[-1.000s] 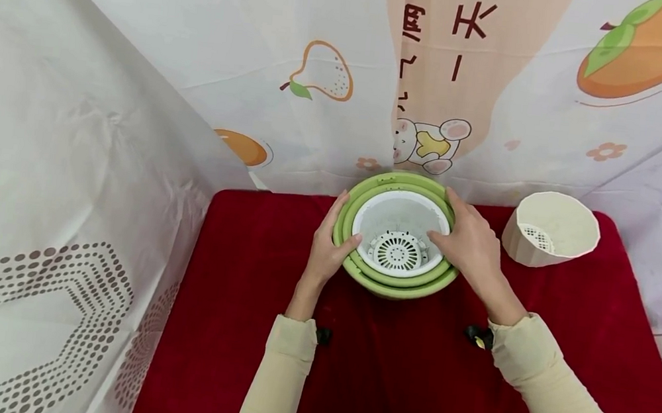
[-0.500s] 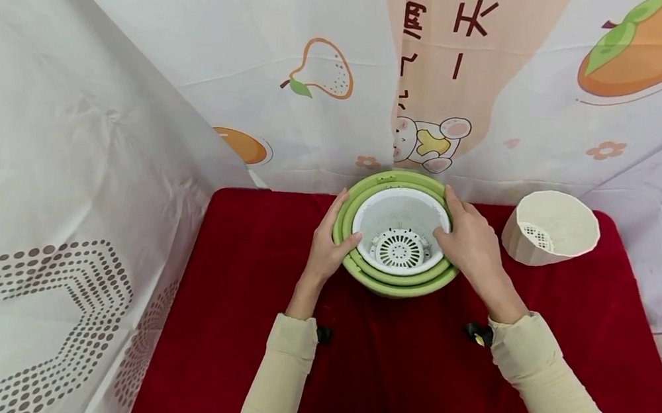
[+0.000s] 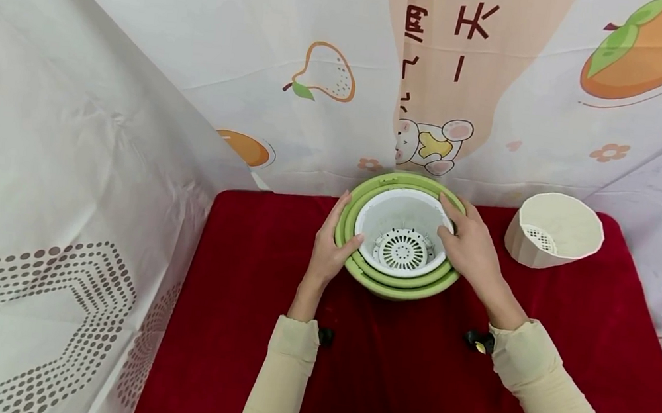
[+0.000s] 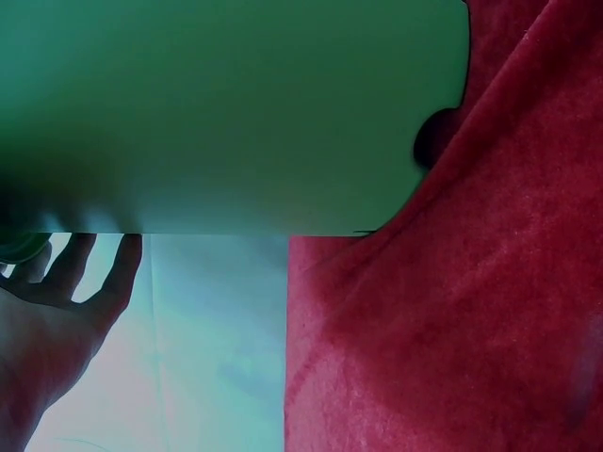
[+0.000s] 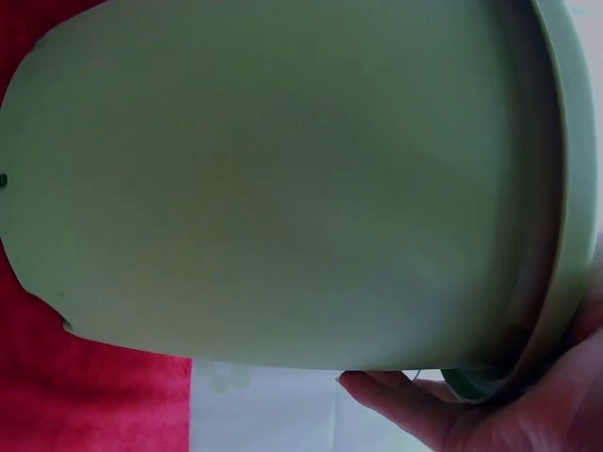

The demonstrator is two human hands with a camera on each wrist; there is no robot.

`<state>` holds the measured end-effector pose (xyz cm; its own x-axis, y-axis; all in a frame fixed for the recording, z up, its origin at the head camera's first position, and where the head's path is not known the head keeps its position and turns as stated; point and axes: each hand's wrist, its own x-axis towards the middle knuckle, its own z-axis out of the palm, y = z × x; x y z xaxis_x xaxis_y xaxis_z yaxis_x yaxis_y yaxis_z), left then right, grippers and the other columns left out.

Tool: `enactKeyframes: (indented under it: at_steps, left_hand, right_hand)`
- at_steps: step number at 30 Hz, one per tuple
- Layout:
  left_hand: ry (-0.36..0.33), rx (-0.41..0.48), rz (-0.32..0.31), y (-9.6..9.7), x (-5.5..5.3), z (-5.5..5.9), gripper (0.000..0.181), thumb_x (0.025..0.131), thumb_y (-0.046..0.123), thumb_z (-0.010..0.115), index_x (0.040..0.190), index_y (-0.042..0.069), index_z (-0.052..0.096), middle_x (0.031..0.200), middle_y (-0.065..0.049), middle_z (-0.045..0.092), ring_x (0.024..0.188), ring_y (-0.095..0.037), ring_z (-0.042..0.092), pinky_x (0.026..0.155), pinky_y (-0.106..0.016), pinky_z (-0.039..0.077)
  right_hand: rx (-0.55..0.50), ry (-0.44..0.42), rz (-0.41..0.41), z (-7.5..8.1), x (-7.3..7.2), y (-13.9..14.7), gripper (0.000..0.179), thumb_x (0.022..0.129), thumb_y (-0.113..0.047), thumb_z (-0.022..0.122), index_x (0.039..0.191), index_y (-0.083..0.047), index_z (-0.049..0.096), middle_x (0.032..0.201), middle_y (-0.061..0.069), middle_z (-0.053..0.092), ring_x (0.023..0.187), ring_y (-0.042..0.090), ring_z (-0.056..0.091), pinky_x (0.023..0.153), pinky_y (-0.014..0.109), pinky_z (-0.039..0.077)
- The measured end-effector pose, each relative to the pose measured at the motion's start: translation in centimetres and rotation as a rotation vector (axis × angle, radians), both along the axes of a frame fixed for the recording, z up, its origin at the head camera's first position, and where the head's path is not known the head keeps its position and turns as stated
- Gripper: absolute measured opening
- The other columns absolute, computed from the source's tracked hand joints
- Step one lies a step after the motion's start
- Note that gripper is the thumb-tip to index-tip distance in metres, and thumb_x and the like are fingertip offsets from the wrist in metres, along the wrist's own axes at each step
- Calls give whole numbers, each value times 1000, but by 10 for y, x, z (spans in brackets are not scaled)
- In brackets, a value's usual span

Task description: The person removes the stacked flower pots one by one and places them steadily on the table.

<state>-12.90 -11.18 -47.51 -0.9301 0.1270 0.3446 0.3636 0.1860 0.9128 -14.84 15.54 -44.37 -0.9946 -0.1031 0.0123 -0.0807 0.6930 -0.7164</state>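
Observation:
Several round plastic flower pots stand nested at the table's back edge. The outer green pot encloses a smaller green pot, and a white pot with a slotted bottom sits inside both. My left hand grips the stack's left side, thumb over the rims at the white pot's edge, fingers along the outer wall. My right hand grips the right side, its thumb at the white pot's rim and a finger over the green rims. Both wrist views show the outer green wall close up; fingertips are partly hidden behind it.
A cream faceted pot with a perforated bottom stands at the table's back right. Red velvet cloth covers the table. A printed white curtain hangs directly behind the stack, and pale sheeting hangs on the left.
A finger of my right hand has shifted inward from the outer green rim toward the white pot's edge. My left hand and the pots have stayed nearly in place.

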Motion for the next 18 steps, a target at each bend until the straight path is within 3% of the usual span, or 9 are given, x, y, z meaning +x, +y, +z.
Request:
enactKeyframes:
  at_steps: [3,11,18]
  left_hand:
    - [-2,4,0,1,1,3,73,87,0,65,151,-7,32,157,-26,29,148,-32,26,117,-43,26]
    - [3,-19,15,-3,-9,-24,76,89,12,68,155,8,33,161,-13,29,148,-16,26,117,-42,26]
    - [10,-18,11,-2,-6,-20,75,89,8,67,155,5,32,159,-19,29,148,-18,26,117,-42,27]
  right_hand:
    - [-42,7,0,-2,-1,1,58,95,-11,50,152,-14,41,157,22,30,143,39,30,111,58,29]
    - [-33,2,4,1,-1,2,57,96,-9,50,151,-13,41,155,25,32,141,42,33,109,60,31]
    - [-58,15,1,1,0,1,57,94,-5,49,150,-10,43,154,26,33,140,42,34,107,59,33]
